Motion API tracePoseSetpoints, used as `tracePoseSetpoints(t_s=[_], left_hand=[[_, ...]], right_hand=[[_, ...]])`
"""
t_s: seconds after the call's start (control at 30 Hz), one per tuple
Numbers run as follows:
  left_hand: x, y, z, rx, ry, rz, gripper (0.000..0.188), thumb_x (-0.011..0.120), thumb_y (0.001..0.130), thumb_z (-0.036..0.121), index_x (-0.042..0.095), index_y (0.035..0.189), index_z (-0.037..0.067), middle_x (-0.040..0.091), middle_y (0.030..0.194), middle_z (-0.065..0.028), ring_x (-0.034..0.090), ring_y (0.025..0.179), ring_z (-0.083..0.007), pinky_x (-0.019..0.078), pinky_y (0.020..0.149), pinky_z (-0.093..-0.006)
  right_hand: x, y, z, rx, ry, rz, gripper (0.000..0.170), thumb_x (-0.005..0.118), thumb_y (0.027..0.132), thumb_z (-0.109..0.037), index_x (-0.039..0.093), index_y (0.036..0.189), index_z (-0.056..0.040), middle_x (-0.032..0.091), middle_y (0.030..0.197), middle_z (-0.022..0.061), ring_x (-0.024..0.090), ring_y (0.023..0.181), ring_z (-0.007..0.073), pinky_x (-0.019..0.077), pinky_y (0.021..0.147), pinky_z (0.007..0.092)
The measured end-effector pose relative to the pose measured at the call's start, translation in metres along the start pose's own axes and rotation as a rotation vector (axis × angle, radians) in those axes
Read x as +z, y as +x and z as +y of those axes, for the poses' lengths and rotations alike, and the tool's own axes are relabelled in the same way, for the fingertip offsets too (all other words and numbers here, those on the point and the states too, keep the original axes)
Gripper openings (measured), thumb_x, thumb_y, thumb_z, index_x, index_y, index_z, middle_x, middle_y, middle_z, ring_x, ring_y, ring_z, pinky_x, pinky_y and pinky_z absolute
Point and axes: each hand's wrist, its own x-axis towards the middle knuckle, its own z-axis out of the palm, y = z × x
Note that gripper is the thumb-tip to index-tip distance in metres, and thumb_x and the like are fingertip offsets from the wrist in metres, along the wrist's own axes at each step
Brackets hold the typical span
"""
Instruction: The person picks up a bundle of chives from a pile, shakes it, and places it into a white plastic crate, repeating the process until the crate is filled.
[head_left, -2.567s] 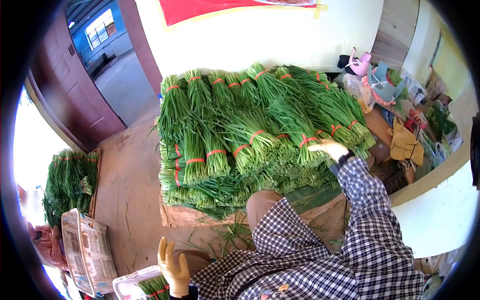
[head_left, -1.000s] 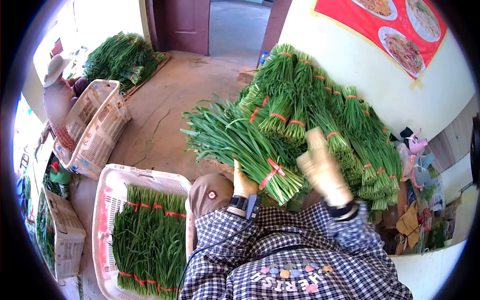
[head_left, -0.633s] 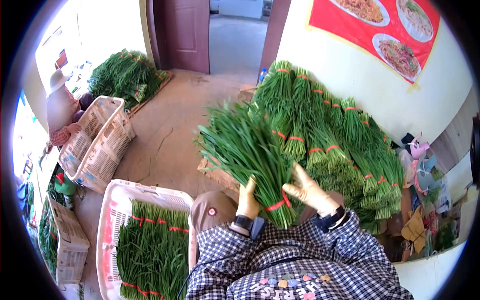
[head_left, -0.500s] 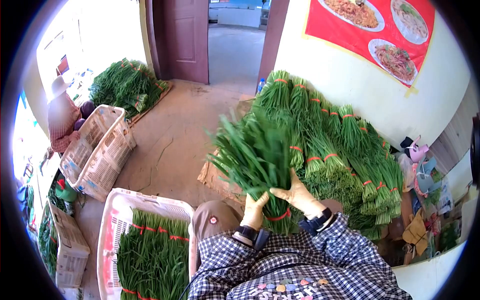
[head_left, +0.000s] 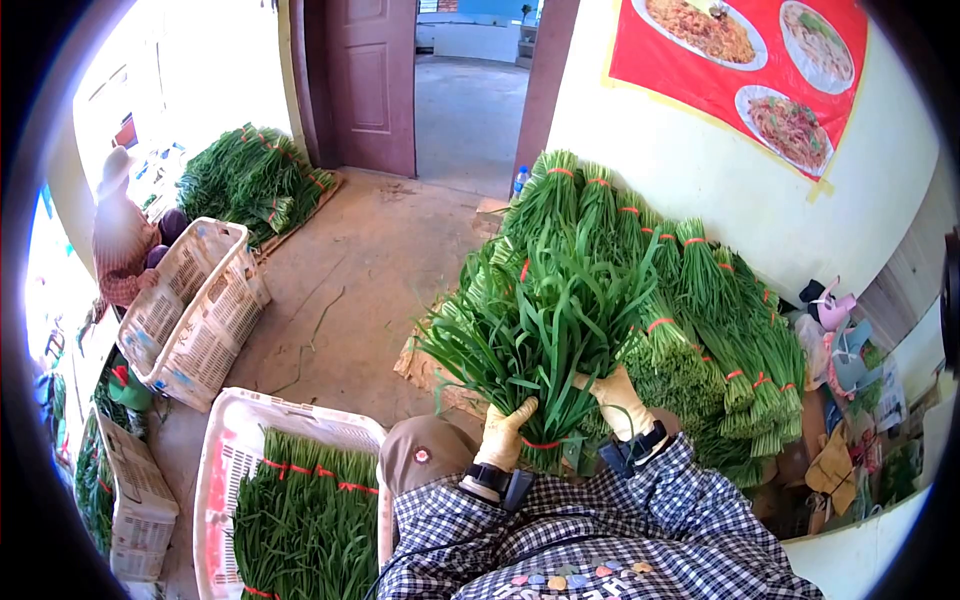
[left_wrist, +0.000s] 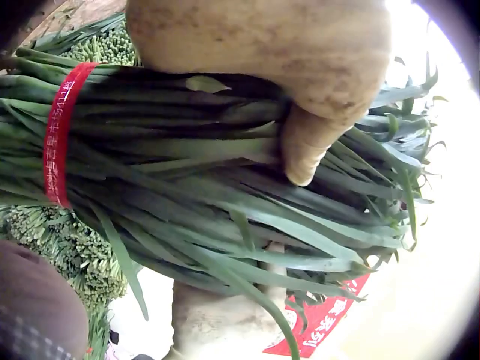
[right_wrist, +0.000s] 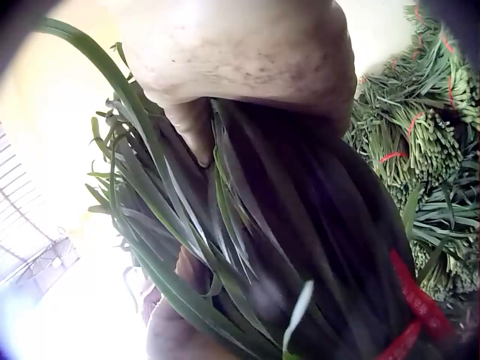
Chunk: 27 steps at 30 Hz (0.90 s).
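Note:
Between my two gloved hands stands a bundle of garlic chives (head_left: 555, 320), leaves fanned upward and stems down by my lap. A red band (left_wrist: 61, 135) with printed writing ties it low on the stems. My left hand (head_left: 507, 432) grips its left side just above the band, thumb across the leaves (left_wrist: 300, 154). From the right, my right hand (head_left: 617, 402) holds the bundle a little higher. Its thumb presses into the leaves in the right wrist view (right_wrist: 193, 131). Leaves hide most of the fingers of both hands.
A white plastic crate (head_left: 212, 480) with banded chives stands at my left. Behind the held bundle is a large pile of chive bundles (head_left: 740, 345). Beyond lie another crate (head_left: 215, 315), a seated person (head_left: 122, 240) and a second chive heap (head_left: 245, 180).
Earlier my right hand was at the pile and my left was empty. Then my left hand held the bundle slanting left. Now both hands grip it, turned upright with its leaves spread.

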Motion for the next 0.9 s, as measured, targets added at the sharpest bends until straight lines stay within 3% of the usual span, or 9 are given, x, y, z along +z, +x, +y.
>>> tracePoseSetpoints(t_s=[0.17,0.2,0.3,0.33,0.37,0.57,0.7,0.73,0.9], left_hand=[[0.0,-0.001,0.0,-0.002,0.083,-0.027,0.032,0.073,0.095,0.004,0.068,0.126,0.006,0.071,0.121,-0.0029,0.065,0.11,-0.0176,0.0516,0.098,-0.0343],[0.005,-0.003,0.0,0.03,0.164,-0.015,0.029,0.072,0.096,0.003,0.068,0.125,0.006,0.073,0.117,-0.0015,0.066,0.107,-0.0168,0.0517,0.097,-0.0332],[0.005,0.001,-0.021,0.21,0.501,-0.158,0.052,0.077,0.089,0.005,0.058,0.138,0.005,0.06,0.141,-0.0109,0.057,0.127,-0.0233,0.0488,0.107,-0.0397],[0.002,0.01,-0.022,0.796,0.997,-0.238,0.075,0.084,0.078,0.012,0.052,0.146,0.007,0.051,0.15,-0.0161,0.048,0.138,-0.0348,0.0416,0.116,-0.0461],[0.001,0.009,-0.034,0.727,1.027,-0.193,0.084,0.087,0.072,0.02,0.052,0.147,0.008,0.052,0.148,-0.0179,0.045,0.139,-0.0445,0.0366,0.118,-0.0509],[0.022,-0.001,-0.032,0.908,1.257,-0.268,0.085,0.087,0.069,0.024,0.053,0.145,0.008,0.053,0.147,-0.0171,0.047,0.136,-0.0453,0.038,0.114,-0.0561],[0.025,0.0,-0.035,0.906,1.22,-0.315,0.084,0.081,0.065,0.01,0.053,0.145,0.008,0.055,0.145,-0.0162,0.047,0.135,-0.0442,0.038,0.115,-0.0567],[0.025,-0.003,-0.032,0.876,1.246,-0.331,0.086,0.073,0.061,0.002,0.053,0.144,0.009,0.056,0.144,-0.0151,0.049,0.134,-0.0433,0.039,0.114,-0.0566],[0.027,-0.004,-0.033,0.897,1.262,-0.338,0.091,0.067,0.056,-0.004,0.053,0.145,0.009,0.056,0.144,-0.0144,0.049,0.132,-0.0436,0.0412,0.111,-0.0569]], right_hand=[[-0.008,0.006,0.015,-0.059,-0.024,-0.005,0.044,0.079,0.089,-0.006,0.065,0.129,-0.0001,0.073,0.118,0.0058,0.069,0.102,0.0188,0.0543,0.094,0.0334],[-0.015,-0.001,0.012,-0.001,-0.171,-0.024,0.054,0.075,0.092,-0.01,0.058,0.142,-0.0007,0.066,0.135,0.0095,0.064,0.117,0.021,0.0498,0.103,0.0349],[-0.021,-0.007,0.018,-0.008,-0.246,-0.041,0.054,0.074,0.092,-0.012,0.057,0.142,-0.0007,0.065,0.136,0.0097,0.063,0.118,0.0211,0.049,0.104,0.0352],[-0.023,-0.008,0.02,-0.007,-0.248,-0.045,0.054,0.074,0.092,-0.012,0.057,0.143,-0.0007,0.065,0.136,0.0098,0.063,0.119,0.0211,0.0487,0.104,0.0352],[-0.022,-0.009,0.021,-0.01,-0.251,-0.051,0.055,0.074,0.093,-0.013,0.056,0.143,-0.0007,0.065,0.137,0.0099,0.063,0.119,0.0212,0.0484,0.104,0.0353],[-0.022,-0.013,0.026,0.006,-0.257,-0.054,0.056,0.073,0.094,-0.016,0.055,0.145,-0.0006,0.063,0.139,0.0104,0.061,0.123,0.0214,0.0468,0.106,0.0358],[-0.022,-0.017,0.027,0.017,-0.247,-0.051,0.058,0.072,0.094,-0.018,0.053,0.146,-0.0005,0.061,0.141,0.0108,0.059,0.125,0.0216,0.0458,0.108,0.0361],[-0.022,-0.018,0.027,0.017,-0.247,-0.053,0.058,0.072,0.094,-0.019,0.053,0.146,-0.0005,0.061,0.142,0.0109,0.059,0.125,0.0217,0.0455,0.108,0.0361],[-0.025,-0.02,0.025,0.018,-0.237,-0.049,0.059,0.071,0.095,-0.022,0.052,0.147,-0.0004,0.059,0.144,0.0113,0.057,0.128,0.0219,0.0442,0.109,0.0365]])
